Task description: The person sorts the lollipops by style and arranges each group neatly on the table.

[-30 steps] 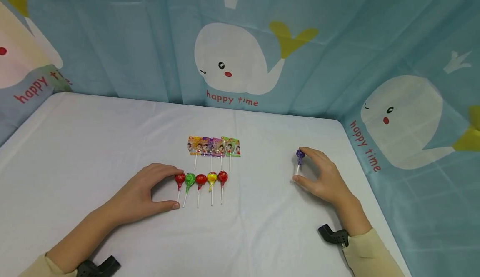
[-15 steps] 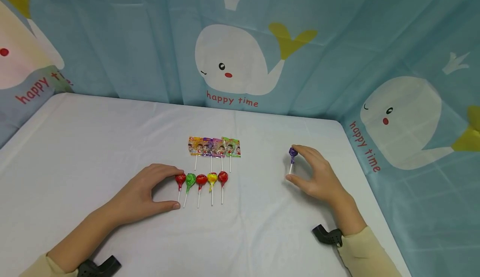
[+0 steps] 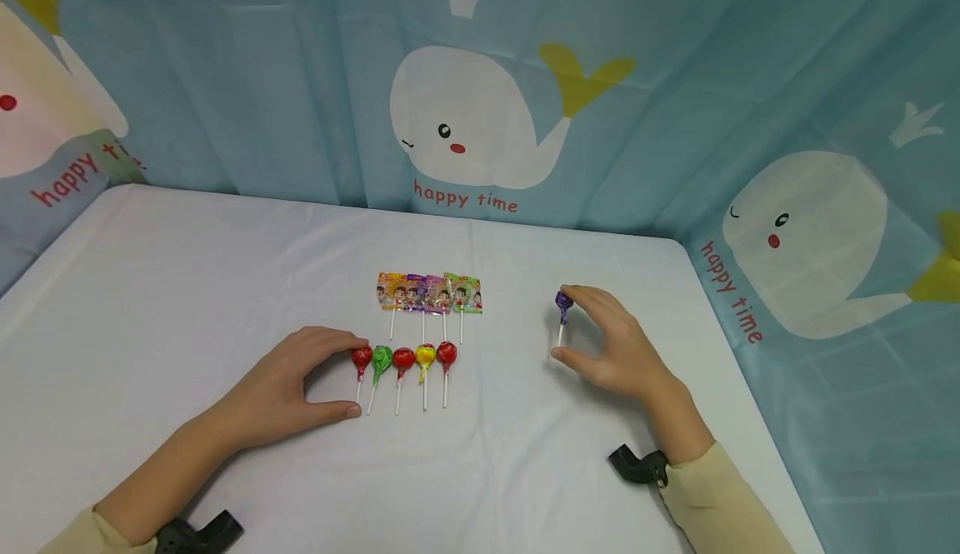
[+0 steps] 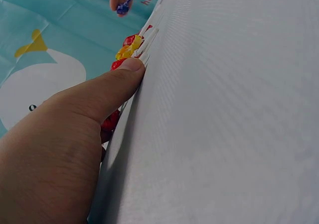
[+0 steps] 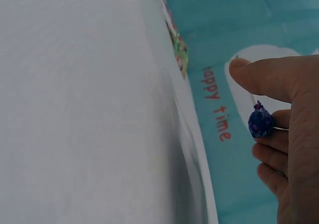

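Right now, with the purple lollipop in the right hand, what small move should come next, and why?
Probably carry the purple lollipop left and lay it beside the last red one. The right hand holds it clear of the row of five, whose other end the left hand touches.

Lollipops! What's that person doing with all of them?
A person is handling lollipops on a white table. The right hand holds a purple lollipop by its stick, off to the right of the rest. The left hand rests at the left end of a row of five round lollipops, red, green, red, yellow and red, its fingertip against the first red one. Behind that row lies another row of flat lollipops in picture wrappers.
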`<action>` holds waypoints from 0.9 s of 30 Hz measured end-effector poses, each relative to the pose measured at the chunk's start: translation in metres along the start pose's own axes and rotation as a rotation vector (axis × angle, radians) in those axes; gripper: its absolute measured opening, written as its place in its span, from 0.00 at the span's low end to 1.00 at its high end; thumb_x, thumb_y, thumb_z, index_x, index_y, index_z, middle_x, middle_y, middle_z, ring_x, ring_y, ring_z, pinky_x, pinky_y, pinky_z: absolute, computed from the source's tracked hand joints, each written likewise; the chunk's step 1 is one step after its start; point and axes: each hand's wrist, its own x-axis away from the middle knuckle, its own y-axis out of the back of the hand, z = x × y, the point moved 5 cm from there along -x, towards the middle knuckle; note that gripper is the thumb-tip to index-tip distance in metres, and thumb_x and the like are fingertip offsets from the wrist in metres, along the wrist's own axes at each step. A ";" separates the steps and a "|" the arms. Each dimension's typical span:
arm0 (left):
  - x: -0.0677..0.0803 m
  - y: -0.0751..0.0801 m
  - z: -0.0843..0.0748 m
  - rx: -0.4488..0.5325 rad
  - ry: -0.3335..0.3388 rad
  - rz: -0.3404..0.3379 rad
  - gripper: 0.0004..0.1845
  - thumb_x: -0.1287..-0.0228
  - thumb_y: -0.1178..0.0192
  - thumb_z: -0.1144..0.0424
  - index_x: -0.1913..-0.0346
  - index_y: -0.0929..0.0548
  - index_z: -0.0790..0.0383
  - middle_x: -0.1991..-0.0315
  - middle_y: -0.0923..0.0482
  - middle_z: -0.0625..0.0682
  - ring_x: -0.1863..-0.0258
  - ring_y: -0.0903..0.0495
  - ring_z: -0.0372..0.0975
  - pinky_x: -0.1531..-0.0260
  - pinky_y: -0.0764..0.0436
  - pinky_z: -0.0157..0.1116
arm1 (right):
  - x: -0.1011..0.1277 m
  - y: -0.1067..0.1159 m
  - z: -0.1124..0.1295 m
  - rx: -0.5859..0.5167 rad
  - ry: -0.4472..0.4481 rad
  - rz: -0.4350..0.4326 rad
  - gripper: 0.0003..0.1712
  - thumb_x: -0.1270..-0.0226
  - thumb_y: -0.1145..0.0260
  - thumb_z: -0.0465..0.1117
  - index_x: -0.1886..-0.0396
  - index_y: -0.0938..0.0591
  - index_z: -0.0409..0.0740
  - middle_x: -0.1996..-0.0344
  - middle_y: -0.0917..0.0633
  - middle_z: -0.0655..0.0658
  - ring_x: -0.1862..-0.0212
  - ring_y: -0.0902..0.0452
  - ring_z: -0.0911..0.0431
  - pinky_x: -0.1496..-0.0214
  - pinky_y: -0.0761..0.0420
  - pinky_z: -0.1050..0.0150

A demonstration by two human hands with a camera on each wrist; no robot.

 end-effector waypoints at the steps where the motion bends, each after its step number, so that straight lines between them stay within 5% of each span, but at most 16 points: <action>1: 0.000 0.000 0.000 0.000 -0.001 0.000 0.42 0.47 0.14 0.42 0.28 0.18 0.45 0.34 0.19 0.39 0.32 0.24 0.41 0.31 0.30 0.36 | -0.001 -0.001 0.001 -0.006 0.000 0.005 0.50 0.45 0.13 0.42 0.23 0.23 0.36 0.28 0.19 0.41 0.25 0.27 0.45 0.19 0.33 0.58; 13: -0.001 0.001 -0.002 -0.001 0.016 0.007 0.43 0.48 0.13 0.43 0.28 0.18 0.45 0.34 0.19 0.38 0.32 0.24 0.41 0.33 0.26 0.45 | -0.012 -0.018 0.015 -0.017 0.042 0.052 0.49 0.42 0.14 0.45 0.22 0.24 0.38 0.28 0.19 0.43 0.25 0.26 0.46 0.20 0.30 0.53; 27: 0.000 0.000 -0.001 -0.006 0.003 0.000 0.43 0.48 0.13 0.44 0.28 0.18 0.45 0.34 0.19 0.38 0.33 0.24 0.41 0.32 0.27 0.41 | -0.023 -0.041 0.034 -0.029 0.056 0.128 0.48 0.39 0.16 0.47 0.22 0.25 0.39 0.27 0.21 0.44 0.24 0.28 0.48 0.21 0.29 0.48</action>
